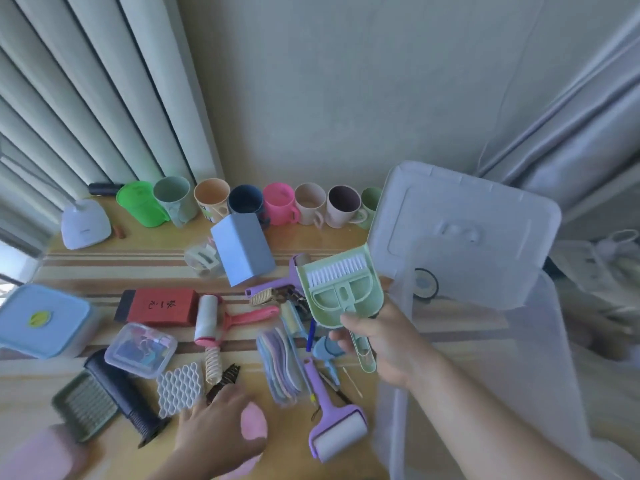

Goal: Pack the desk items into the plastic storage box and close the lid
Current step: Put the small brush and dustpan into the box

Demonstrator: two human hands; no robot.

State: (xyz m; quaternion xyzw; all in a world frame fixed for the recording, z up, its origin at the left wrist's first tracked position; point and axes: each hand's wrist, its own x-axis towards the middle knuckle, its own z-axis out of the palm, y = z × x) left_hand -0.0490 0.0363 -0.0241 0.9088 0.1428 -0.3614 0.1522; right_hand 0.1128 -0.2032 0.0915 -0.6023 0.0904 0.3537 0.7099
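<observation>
My right hand (384, 344) grips a pale green mini dustpan with a white-bristled brush (341, 285) by its lower end, lifted above the desk just left of the clear plastic storage box (519, 358). The box's translucent lid (464, 230) stands tilted up behind it. My left hand (214, 427) rests low over the desk with its fingers spread, beside a pink oval object (254, 422) and a dark hair comb (221, 381). Scattered on the desk are a purple lint roller (334, 420), a pink-handled lint roller (214, 318), a red box (159, 304) and a small clear case of clips (140, 348).
A row of coloured mugs (242, 204) lines the back wall. A blue-grey holder (244, 251) lies tipped mid-desk. A blue-lidded container (43, 318) and a white lamp base (85, 225) sit at the left. Curtains hang on both sides.
</observation>
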